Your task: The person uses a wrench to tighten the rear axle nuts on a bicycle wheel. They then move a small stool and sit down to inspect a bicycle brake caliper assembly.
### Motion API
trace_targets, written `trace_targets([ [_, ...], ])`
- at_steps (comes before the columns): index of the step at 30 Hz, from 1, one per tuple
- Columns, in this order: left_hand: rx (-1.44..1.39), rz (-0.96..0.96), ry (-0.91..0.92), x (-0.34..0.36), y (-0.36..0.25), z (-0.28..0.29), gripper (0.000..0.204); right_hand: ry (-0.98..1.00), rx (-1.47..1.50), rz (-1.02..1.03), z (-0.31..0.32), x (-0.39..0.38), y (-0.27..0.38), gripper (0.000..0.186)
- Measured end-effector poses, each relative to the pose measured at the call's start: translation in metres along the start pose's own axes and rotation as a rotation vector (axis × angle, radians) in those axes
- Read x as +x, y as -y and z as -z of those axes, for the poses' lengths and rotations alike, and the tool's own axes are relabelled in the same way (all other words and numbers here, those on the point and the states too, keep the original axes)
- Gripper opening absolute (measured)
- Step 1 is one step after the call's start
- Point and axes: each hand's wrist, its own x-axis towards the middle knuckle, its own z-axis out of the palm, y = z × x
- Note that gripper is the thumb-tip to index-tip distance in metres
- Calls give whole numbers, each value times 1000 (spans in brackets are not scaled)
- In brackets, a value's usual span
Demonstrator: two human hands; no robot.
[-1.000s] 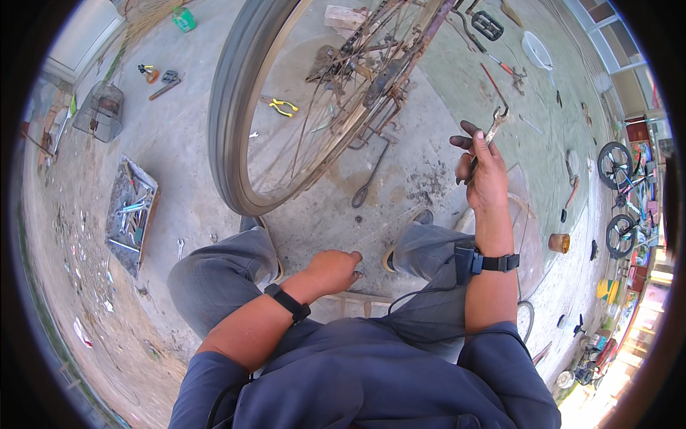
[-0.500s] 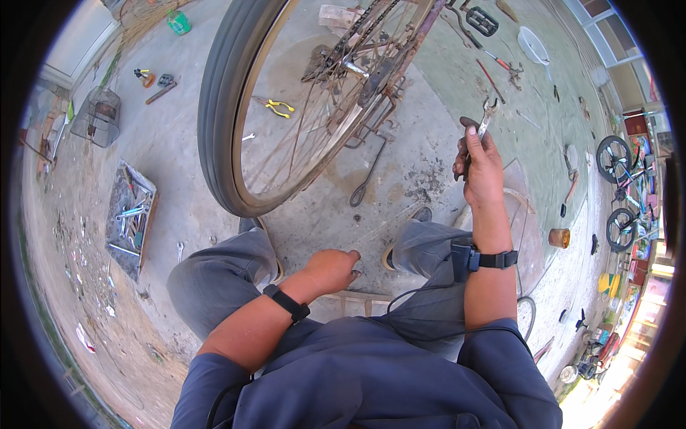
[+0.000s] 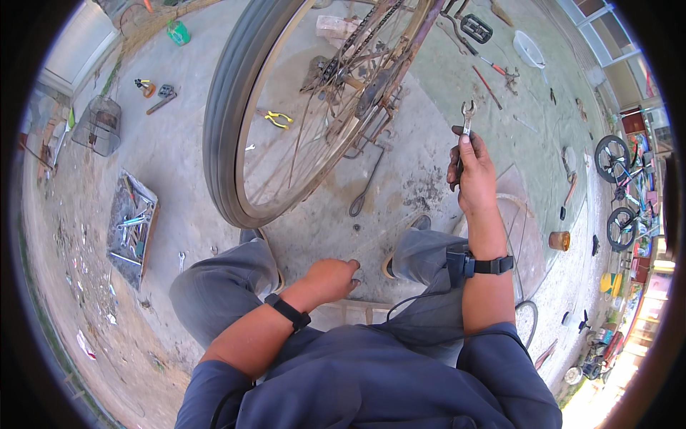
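Observation:
My right hand [image 3: 473, 164] holds a metal open-ended wrench [image 3: 468, 116] upright, fingers wrapped round its handle, right of the bicycle's wheel [image 3: 227, 154]. My left hand [image 3: 333, 277] hangs low between my knees, fingers curled with dark tips; whatever is inside, if anything, is hidden. Above my hands, the wheel's spokes, rusty frame and chain [image 3: 373, 28] fill the upper middle. Yellow-handled pliers [image 3: 277, 119] lie behind the spokes, and a long dark looped tool [image 3: 357, 204] lies on the concrete below the wheel.
A tray of tools [image 3: 132, 229], a wire basket [image 3: 96, 125] and a small spanner [image 3: 181, 261] lie to the left. Right are a white basin [image 3: 527, 51], a rusty can [image 3: 559, 240], scattered tools and small bicycles [image 3: 618, 186]. My legs and shoes stand under the wheel.
My right hand has come slightly down, and the wrench has turned from slanting right to upright. My left hand keeps its curl. The whole view has shifted a little.

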Motion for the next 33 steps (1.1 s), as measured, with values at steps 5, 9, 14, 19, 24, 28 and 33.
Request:
trace_targets([
  [5,14,1,-1,0,0,-1,36,8,-23,6,-1,1,0,40],
  [9,-1,-5,-3,1,2,-3,36,20,-3,2,-1,1,-1,38],
  [14,8,6,6,0,0,-1,38,7,16,-10,-1,1,-2,34],
  [19,3,16,46,-1,-5,8,40,7,55,-22,-2,2,-5,33],
  [24,-8,38,76,-2,-10,13,40,-22,-35,19,-1,5,-11,33],
  [28,0,47,82,-3,-11,15,39,-32,-51,21,0,8,-14,32],
  [33,42,52,92,-2,-10,14,39,-21,27,7,0,6,-16,32],
])
